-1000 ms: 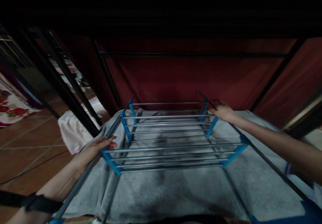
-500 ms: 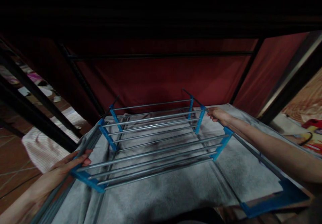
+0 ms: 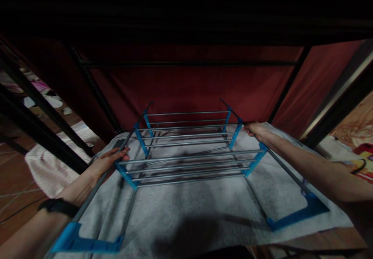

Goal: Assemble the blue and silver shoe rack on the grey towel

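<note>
A partly assembled shoe rack [image 3: 186, 155], with grey metal tubes and blue plastic side pieces, lies on a grey cloth. Its blue end brackets [image 3: 300, 212] point toward me. My left hand [image 3: 113, 158] is closed on the left side pole, beside the nearest crosswise tier. On the right side pole, my right hand [image 3: 254, 128] is closed between two blue side pieces, its fingertips partly hidden. Both arms reach along the outer sides of the rack.
The grey cloth [image 3: 186, 212] covers the surface under the rack. Black metal posts [image 3: 287, 84] and a red curtain [image 3: 186, 88] enclose the back. A striped white cloth [image 3: 52, 169] hangs at left over a tiled floor. Colourful items [image 3: 361, 166] lie at far right.
The rack's left side has shifted away from me and to the right, with my left hand moving along. Its near-left blue bracket is now in view. My right hand has barely moved.
</note>
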`<state>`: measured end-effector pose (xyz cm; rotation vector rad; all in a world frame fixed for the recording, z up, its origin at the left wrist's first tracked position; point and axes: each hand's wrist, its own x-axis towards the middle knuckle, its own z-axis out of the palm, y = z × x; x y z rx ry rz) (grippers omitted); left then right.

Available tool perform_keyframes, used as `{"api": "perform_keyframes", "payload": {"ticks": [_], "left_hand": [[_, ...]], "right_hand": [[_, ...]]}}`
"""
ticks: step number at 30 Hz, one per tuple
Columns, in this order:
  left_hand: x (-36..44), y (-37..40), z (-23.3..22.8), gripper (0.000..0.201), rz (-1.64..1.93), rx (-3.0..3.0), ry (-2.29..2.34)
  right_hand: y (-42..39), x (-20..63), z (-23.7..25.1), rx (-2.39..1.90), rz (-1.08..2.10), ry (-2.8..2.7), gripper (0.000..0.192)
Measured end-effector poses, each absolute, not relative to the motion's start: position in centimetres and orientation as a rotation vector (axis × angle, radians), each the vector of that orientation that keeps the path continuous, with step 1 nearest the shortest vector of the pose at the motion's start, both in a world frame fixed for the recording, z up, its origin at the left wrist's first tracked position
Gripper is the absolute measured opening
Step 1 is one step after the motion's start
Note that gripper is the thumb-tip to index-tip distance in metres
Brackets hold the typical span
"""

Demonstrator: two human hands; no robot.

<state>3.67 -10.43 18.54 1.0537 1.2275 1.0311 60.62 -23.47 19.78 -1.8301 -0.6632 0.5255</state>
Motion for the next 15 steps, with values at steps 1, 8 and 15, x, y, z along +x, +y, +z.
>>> {"api": "perform_keyframes", "payload": {"ticks": [1, 8, 15], "left_hand": [[3.6, -9.9, 18.2, 0.038, 1.018, 1.072, 1.212], [3.4, -7.1, 17.5, 0.037, 0.962, 1.162, 1.226], [4.0, -7.4, 17.6, 0.042, 0.964, 1.127, 1.203]], "right_hand": [[-23.2, 60.7, 19.6, -1.830, 0.528, -0.662, 0.016], [-20.9, 61.7, 19.2, -1.815, 0.559, -0.676, 0.008], [-20.5, 62.6, 18.4, -1.797, 0.597, -0.676, 0.016]]}}
